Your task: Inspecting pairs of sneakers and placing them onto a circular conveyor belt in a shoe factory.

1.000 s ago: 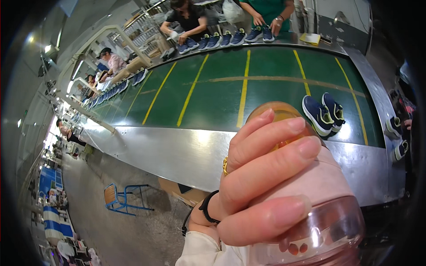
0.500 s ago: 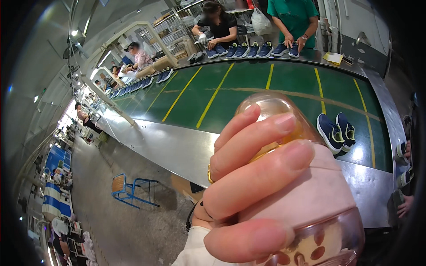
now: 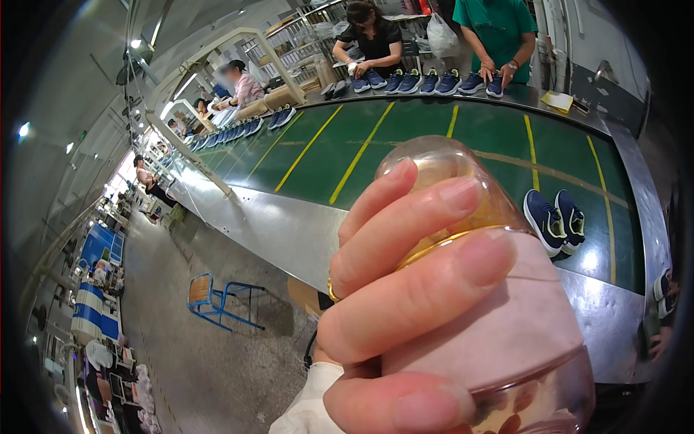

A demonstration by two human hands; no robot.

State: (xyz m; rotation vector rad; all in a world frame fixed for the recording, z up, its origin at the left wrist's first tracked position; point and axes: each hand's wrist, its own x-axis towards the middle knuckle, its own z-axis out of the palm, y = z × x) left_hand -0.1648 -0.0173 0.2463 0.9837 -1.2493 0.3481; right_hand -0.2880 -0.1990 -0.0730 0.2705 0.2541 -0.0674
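Observation:
Close up in the head view, my left hand (image 3: 416, 296) is wrapped round a drinking bottle (image 3: 506, 318). The bottle has a pink band in the middle, a clear amber-tinted rounded end with a gold rim, and a see-through lower part with reddish-brown oval shapes. It is tilted, its rounded end pointing up and away. A gold ring shows on one finger, and white cloth (image 3: 311, 401) covers the wrist. Beyond the bottle, to its right, a pair of navy shoes (image 3: 546, 220) with white soles stands on the green conveyor belt. My right hand is out of view.
The green belt (image 3: 303, 170) with yellow stripes has a metal edge (image 3: 282, 231). Two co-workers handle navy shoes (image 3: 423, 83) along its far side. More shoes (image 3: 231, 134) line up further left. A blue-framed chair (image 3: 217, 300) stands on the floor. A hand (image 3: 659, 340) shows dimly at the right.
The surroundings have shifted slightly right and mostly down in the view. My left hand and the bottle stay close up, the hand a little further left. The grip holds.

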